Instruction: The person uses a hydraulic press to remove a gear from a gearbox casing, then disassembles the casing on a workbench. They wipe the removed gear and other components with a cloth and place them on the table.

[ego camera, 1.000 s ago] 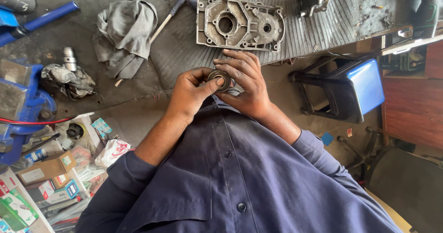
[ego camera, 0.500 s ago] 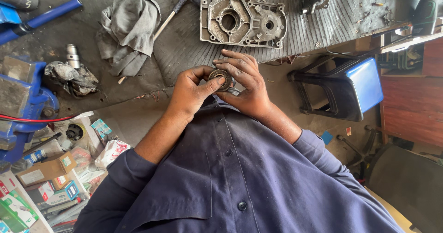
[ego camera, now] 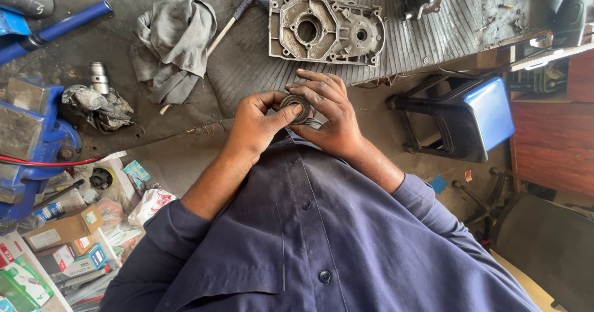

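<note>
The dark round bearing ring (ego camera: 296,106) sits face-up between both hands above the shirt, left hand (ego camera: 257,123) thumb and right hand (ego camera: 328,117) fingers pinching its rim from opposite sides

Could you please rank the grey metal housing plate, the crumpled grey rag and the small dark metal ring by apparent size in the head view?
1 and 2. Crumpled grey rag and grey metal housing plate: alike in spread, too close to rank.
3. Small dark metal ring, held between both hands, clearly smallest although nearer the camera.
</note>
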{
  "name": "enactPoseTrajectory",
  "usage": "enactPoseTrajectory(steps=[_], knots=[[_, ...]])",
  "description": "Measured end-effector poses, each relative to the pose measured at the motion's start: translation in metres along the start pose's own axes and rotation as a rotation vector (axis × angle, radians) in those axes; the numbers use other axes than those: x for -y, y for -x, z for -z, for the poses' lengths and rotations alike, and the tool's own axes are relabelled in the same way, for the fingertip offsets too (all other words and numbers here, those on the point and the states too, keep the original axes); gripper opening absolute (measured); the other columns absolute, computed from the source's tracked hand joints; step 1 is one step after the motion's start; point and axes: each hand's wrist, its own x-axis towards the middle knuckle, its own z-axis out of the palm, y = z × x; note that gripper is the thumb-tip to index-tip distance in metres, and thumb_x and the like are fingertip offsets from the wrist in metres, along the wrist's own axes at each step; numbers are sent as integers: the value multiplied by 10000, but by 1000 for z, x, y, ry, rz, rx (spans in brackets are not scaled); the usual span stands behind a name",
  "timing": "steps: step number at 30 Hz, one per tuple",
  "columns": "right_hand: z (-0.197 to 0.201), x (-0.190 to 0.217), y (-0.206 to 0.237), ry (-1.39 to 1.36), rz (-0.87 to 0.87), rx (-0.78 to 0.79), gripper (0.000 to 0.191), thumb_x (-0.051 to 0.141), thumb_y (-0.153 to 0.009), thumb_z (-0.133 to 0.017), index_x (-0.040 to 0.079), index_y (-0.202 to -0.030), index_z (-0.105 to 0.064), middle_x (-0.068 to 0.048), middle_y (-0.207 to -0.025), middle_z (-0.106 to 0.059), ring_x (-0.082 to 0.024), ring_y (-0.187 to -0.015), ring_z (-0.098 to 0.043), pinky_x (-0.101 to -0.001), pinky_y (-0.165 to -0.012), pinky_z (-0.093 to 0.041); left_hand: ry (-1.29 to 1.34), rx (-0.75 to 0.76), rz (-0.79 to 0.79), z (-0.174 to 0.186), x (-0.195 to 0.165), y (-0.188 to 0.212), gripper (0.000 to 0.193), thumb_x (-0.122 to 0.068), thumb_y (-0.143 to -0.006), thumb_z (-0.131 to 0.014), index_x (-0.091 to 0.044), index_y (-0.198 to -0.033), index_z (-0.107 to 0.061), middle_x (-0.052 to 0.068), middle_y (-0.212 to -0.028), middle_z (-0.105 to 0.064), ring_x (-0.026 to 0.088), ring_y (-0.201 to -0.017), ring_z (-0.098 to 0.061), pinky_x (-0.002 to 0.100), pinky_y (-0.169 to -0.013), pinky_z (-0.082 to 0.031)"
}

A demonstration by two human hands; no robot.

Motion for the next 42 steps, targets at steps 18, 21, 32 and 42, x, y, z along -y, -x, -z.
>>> enactPoseTrajectory(steps=[18,21,32,42], knots=[[-4,-1,-3,-34,-17,23,569,180,-814,-916,78,-1307,-649,-42,-1339,-674,-303,-1428,-550,-482,-1167,-404,5,32,-5,8,-2,-2,172,-133,-929,-772,14,-1008,-732,4,-897,-717,50,-830,-646,218,-766,-534],[-4,-2,-4,-10,1,16,568,184,-811,-919,84,-1302,-650,-39,-1335,-673,-302,-1427,-549,-481,-1170,-401,-19,30,-16,9,-2,-3,168,-128,-936,-774,19,-1006,-733,3,-898,-709,49,-832,-632,219,-771,-526],[-5,-7,-6,-25,-7,7,578,197,-803,-930,78,-1296,-653,-48,-1331,-676,-310,-1420,-555,-480,-1165,-401,-17,24,6,10,-1,-8,164,-132,-927,-781,11,-994,-738,-3,-887,-705,45,-822,-634,218,-753,-526],[15,-29,-19,17,13,38,610,197,-767,-939,69,-1292,-655,-65,-1321,-674,-313,-1413,-546,-500,-1160,-403,-437,-52,-175,3,-33,-30,243,-238,-942,-788,-52,-1085,-723,9,-1022,-721,117,-971,-658,275,-873,-531]])
